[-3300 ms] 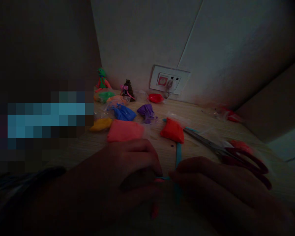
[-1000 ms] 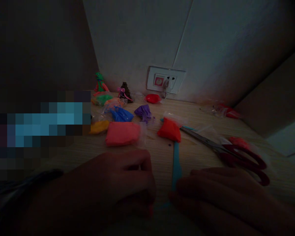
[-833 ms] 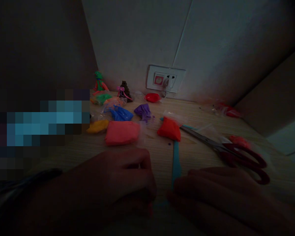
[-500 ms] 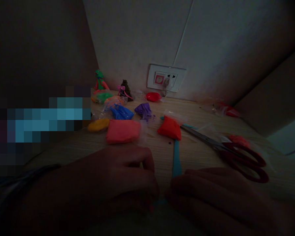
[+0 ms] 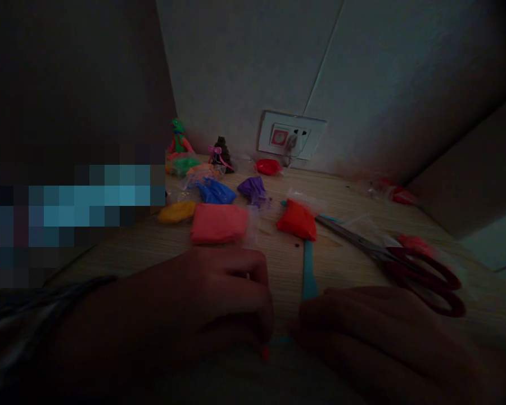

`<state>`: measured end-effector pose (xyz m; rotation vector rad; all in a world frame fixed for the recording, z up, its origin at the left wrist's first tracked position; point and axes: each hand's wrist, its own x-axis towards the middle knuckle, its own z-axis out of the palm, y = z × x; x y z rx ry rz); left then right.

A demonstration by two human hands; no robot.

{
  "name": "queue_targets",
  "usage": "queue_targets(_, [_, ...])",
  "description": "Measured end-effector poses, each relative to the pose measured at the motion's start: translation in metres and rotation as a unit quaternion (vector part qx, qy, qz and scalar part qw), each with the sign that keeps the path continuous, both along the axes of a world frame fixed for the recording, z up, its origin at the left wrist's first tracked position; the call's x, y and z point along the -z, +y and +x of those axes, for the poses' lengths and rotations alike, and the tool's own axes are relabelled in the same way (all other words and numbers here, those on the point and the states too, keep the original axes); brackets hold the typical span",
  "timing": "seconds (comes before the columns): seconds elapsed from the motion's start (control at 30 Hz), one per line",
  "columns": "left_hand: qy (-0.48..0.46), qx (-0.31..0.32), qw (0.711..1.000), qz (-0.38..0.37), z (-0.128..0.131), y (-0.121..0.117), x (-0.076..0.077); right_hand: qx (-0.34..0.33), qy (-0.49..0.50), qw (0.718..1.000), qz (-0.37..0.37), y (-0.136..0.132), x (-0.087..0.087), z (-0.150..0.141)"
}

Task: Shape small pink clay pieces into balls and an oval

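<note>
My left hand (image 5: 219,292) is closed low over the table, fingers curled and pinched. A small red piece of clay (image 5: 265,353) pokes out under its fingertips. Facing it, my right hand (image 5: 375,332) is closed too, its fingers pressed together. A thin blue stick (image 5: 281,340) spans the gap between both sets of fingertips; its ends are hidden, and the right fingers appear to grip it. Just beyond the right fingers lies a flat teal modelling tool (image 5: 307,273), running up to a bright red clay packet (image 5: 297,219). Darkness hides the undersides of both hands.
A pink clay packet (image 5: 220,223) lies beyond my left hand, near yellow (image 5: 177,212), blue (image 5: 216,192) and purple (image 5: 253,190) clay. Scissors (image 5: 379,253) with dark red handles lie right. Clay figures (image 5: 221,154) stand by the wall, below a socket (image 5: 293,135).
The view has shifted slightly, so the table things appear a little farther right. Both hands keep nearly the same pose; the red piece under the left fingertips shows a bit more.
</note>
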<state>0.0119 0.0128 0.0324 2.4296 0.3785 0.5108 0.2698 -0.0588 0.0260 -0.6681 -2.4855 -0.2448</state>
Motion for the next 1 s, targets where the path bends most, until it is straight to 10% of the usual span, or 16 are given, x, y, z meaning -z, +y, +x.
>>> queue_targets(1.0, [-0.059,0.01,0.998,-0.003,-0.002,0.001,0.015,0.016,0.058,0.995,-0.077,0.0,0.008,-0.002])
